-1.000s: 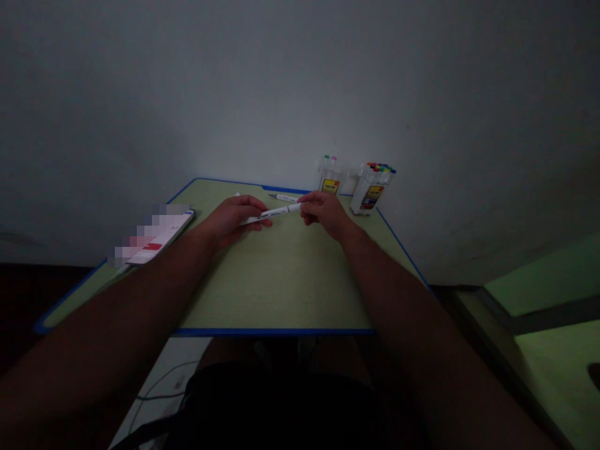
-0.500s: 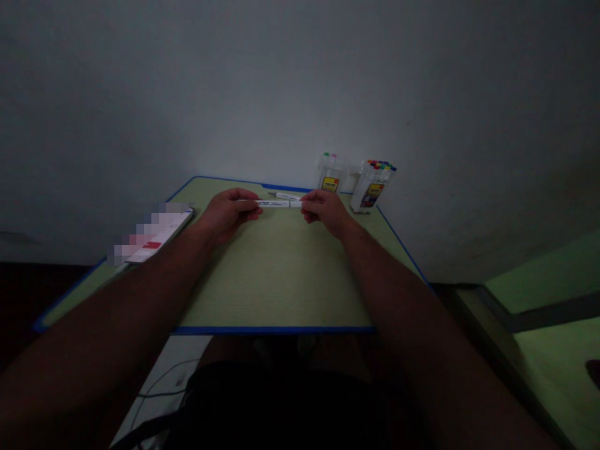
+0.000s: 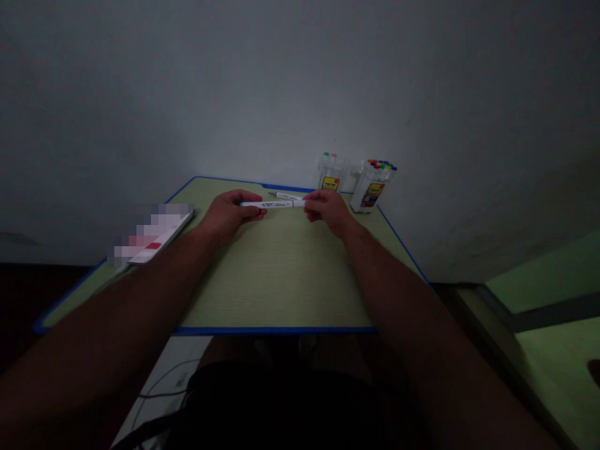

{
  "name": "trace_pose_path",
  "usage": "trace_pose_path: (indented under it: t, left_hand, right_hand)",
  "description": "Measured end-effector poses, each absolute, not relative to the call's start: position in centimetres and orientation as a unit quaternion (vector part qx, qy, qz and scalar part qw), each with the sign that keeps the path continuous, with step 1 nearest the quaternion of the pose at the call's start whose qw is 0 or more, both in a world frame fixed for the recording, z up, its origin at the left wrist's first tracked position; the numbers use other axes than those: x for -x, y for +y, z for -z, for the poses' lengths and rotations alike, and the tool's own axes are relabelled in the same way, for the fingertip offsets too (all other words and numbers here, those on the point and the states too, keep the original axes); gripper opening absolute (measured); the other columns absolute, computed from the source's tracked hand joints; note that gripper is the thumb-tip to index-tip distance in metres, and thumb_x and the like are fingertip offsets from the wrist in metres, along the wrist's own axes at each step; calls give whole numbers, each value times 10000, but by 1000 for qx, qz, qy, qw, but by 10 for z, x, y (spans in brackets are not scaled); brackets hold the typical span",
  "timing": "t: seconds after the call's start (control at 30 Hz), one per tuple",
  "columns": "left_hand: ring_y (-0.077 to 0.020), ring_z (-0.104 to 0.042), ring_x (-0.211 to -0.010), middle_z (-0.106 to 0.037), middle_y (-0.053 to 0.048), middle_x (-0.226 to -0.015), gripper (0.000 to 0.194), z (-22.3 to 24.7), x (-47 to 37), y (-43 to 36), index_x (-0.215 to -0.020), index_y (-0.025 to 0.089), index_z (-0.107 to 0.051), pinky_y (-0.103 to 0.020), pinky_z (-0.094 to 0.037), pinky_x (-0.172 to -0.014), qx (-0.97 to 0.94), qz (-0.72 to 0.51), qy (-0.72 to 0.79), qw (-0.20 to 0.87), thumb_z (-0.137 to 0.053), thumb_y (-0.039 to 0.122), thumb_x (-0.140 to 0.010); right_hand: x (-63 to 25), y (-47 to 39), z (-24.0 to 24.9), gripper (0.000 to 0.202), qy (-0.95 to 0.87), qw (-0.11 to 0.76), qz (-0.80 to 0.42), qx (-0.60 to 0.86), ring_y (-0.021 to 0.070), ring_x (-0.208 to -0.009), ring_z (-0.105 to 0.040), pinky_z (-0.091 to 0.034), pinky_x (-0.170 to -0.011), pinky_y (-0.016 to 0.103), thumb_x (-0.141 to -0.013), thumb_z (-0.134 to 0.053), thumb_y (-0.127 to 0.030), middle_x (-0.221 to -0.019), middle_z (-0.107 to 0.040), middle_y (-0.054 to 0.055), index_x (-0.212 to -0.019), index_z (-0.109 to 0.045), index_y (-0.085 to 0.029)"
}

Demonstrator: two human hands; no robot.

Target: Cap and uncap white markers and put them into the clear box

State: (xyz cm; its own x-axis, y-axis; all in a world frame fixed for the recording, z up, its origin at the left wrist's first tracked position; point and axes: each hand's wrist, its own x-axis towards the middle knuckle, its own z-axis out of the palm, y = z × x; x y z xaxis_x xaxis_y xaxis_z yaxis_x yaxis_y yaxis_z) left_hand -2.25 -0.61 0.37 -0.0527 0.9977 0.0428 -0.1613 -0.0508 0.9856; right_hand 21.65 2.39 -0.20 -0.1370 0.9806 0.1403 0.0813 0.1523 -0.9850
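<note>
A white marker (image 3: pixel 273 204) is gripped at both ends, the left hand (image 3: pixel 230 214) closed on its 9 o'clock end and the right hand (image 3: pixel 327 209) pinched on its 3 o'clock end. Since a second ago it has been levelled from a tilt and is now held horizontal above the desk (image 3: pixel 276 275); a steadier two-handed hold is suggested. A second marker (image 3: pixel 287 196) lies just behind, at 12 o'clock.

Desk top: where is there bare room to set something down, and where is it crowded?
The desk is bare between the two forearms, from the hands down to its near blue edge. Crowded: the far strip, where left hand and right hand hold a white marker, a second marker behind, marker boxes far right, phone left.
</note>
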Motion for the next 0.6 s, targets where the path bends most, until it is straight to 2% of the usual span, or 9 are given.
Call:
trace_pose_path:
  t: [0.33,0.6]
  left_hand:
    - [-160,-712,-722,-702,-31,-738,264,3,27,-1,-804,127,-685,-348,-614,-816,-470,-563,452,508,-774,-21,-605]
    - [-172,-715,-724,-719,-33,-736,257,7,28,3,-792,138,-687,-368,-604,-839,-482,-565,443,503,-786,9,-592]
  right_hand:
    - [-217,26,4,166,-590,483,-474,440,82,-493,-576,-501,-493,207,-727,-773,-227,-618,-652,-28,-814,-644,-168]
    - [-216,27,5,134,-584,492,-477,436,91,-482,-580,-498,-479,215,-707,-750,-185,-609,-655,-27,-797,-654,-164]
